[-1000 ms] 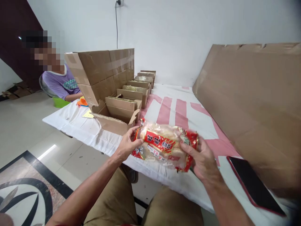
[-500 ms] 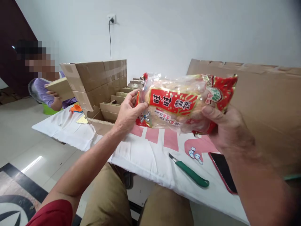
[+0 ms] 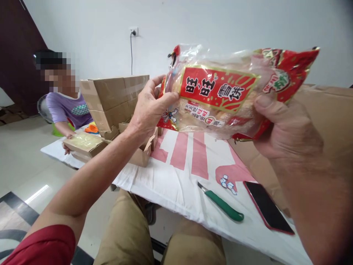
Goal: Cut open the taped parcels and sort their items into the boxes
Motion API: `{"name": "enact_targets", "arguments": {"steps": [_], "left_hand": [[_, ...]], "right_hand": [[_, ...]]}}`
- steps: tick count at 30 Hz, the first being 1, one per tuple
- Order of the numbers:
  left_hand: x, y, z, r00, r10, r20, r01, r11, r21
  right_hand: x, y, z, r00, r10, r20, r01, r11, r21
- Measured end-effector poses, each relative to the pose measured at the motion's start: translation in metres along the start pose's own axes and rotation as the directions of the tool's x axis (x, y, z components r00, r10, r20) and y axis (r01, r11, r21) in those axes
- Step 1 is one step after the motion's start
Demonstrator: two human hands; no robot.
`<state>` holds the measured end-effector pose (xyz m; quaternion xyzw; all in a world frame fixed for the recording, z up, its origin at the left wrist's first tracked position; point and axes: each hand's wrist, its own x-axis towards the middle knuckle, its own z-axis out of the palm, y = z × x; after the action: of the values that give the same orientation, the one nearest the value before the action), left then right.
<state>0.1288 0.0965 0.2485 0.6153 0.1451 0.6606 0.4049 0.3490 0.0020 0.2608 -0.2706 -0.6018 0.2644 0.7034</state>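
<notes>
A red and clear plastic bag of rice crackers (image 3: 215,92) is held up in front of me, above the table. My left hand (image 3: 150,105) grips its left end, thumb on the front face and fingers behind. At the other end my right hand (image 3: 286,125) pinches the bag with the thumb on the front; the fingers behind are hidden. Pale round crackers show through the clear film. Below the bag, a green-handled knife (image 3: 223,204) lies on the white and pink cloth (image 3: 176,187), and a phone with a red edge (image 3: 267,208) lies to its right.
Stacked cardboard boxes (image 3: 113,95) stand at the table's left. Beside them another person (image 3: 68,106) holds a smaller box (image 3: 85,143). An orange item (image 3: 91,129) lies behind it. A large cardboard sheet (image 3: 325,121) stands at the right.
Both my hands have raised the cracker bag and brought it closer, its right end tilted higher. The other person has lowered a box onto the table's left end.
</notes>
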Motion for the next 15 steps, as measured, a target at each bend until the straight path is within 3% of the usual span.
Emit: {"name": "enact_targets", "arguments": {"steps": [4,8,12,15], "left_hand": [[0.007,0.009,-0.005,1.0,0.001,0.006,-0.002,0.995,0.098],[0.005,0.003,-0.01,0.997,-0.065,0.043,0.062,0.996,0.061],[-0.024,-0.016,-0.025,0.991,-0.132,0.035,0.13,0.989,0.066],[-0.062,-0.027,-0.06,0.984,-0.172,0.044,0.147,0.931,0.335]], "right_hand": [[0.003,0.006,0.0,0.996,-0.084,0.01,0.084,0.996,-0.032],[0.001,0.019,0.001,0.996,-0.066,-0.063,0.066,0.998,-0.006],[-0.022,0.044,-0.004,0.986,0.087,-0.144,-0.085,0.996,0.022],[-0.055,0.07,-0.022,0.902,0.345,-0.259,-0.354,0.935,0.016]]}}
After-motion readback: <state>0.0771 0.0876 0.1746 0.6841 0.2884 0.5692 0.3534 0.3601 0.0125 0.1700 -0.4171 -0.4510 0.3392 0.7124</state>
